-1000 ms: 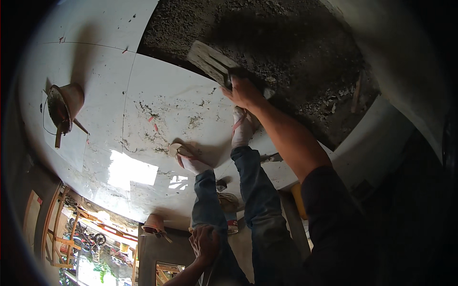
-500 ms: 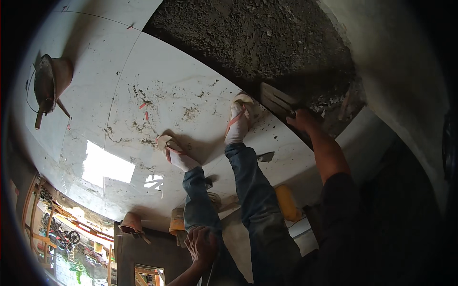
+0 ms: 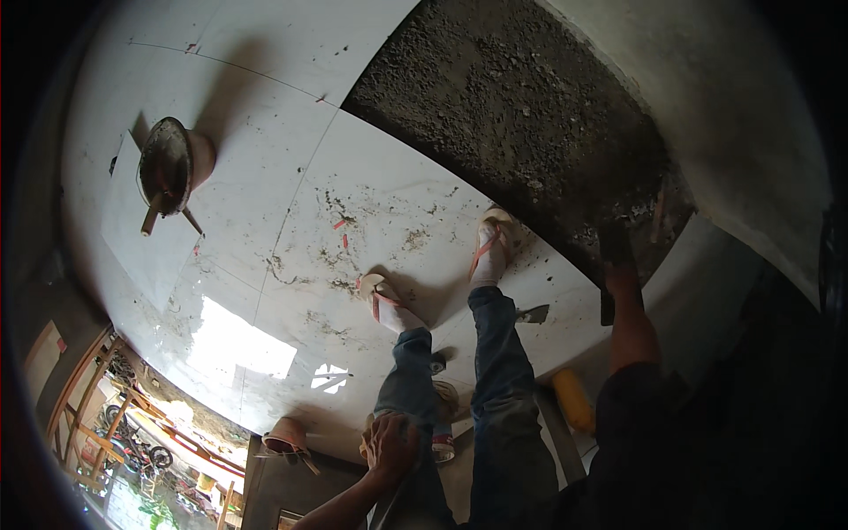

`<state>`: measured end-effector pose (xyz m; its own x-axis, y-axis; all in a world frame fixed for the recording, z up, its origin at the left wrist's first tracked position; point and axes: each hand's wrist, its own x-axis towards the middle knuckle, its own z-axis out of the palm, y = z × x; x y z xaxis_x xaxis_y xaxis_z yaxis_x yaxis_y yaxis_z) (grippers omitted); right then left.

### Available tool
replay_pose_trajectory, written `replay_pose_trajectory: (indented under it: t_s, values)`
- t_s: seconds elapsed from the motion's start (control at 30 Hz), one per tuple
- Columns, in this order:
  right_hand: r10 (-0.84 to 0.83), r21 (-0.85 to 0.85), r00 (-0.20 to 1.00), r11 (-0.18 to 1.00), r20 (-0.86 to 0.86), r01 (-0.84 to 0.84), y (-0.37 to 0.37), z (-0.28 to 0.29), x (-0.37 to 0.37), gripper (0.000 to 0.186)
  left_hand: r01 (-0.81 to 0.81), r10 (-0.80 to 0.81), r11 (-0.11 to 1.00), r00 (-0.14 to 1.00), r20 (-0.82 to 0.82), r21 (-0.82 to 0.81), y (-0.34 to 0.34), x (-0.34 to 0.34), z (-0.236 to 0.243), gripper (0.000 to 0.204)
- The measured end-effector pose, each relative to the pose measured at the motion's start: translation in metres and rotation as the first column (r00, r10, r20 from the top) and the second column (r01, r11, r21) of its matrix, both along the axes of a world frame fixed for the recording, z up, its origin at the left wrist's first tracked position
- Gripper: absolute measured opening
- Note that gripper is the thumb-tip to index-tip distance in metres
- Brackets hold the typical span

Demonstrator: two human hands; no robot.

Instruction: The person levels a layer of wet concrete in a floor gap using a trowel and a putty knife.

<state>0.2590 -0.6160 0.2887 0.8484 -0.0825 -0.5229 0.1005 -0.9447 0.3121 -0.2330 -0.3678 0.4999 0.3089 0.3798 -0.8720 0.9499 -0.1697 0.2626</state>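
Note:
My right hand point(image 3: 622, 277) grips a flat rectangular trowel point(image 3: 617, 240), whose blade looks dark from this angle. The trowel is over the near right corner of a bed of dark, rough mortar point(image 3: 503, 106). Whether its blade touches the mortar I cannot tell. My left hand point(image 3: 393, 446) rests on my left knee, fingers laid over the jeans, with nothing seen in it. Both my feet, in socks and sandals, stand on pale tiles point(image 3: 327, 150) beside the mortar's edge.
A bucket point(image 3: 165, 163) with a tool handle sticking out stands on the tiles at the left. Another bucket point(image 3: 287, 435) is behind my legs. A small pointed blade point(image 3: 533, 314) and a yellow container point(image 3: 574, 399) lie near my right leg. A wall point(image 3: 733, 115) borders the mortar.
The trowel has swung round toward me and to the right, from lying slanted across the mortar's edge. The view has shifted, so the floor sits lower and further right. My left hand stays on the knee.

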Motion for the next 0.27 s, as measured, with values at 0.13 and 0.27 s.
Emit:
replay_pose_trajectory:
  t_s: [0.13, 0.27]
  values:
    - [-0.268, 0.180, 0.956, 0.941, -0.121, 0.286, 0.009, -0.005, -0.034, 0.056, 0.043, -0.042, 0.999, 0.998, -0.053, 0.029, 0.004, -0.028, -0.001, 0.035]
    - [-0.201, 0.186, 0.959, 0.953, -0.198, 0.238, 0.002, -0.045, -0.059, 0.050, 0.016, -0.021, 0.997, 0.998, -0.065, -0.074, -0.014, -0.039, -0.008, 0.042]
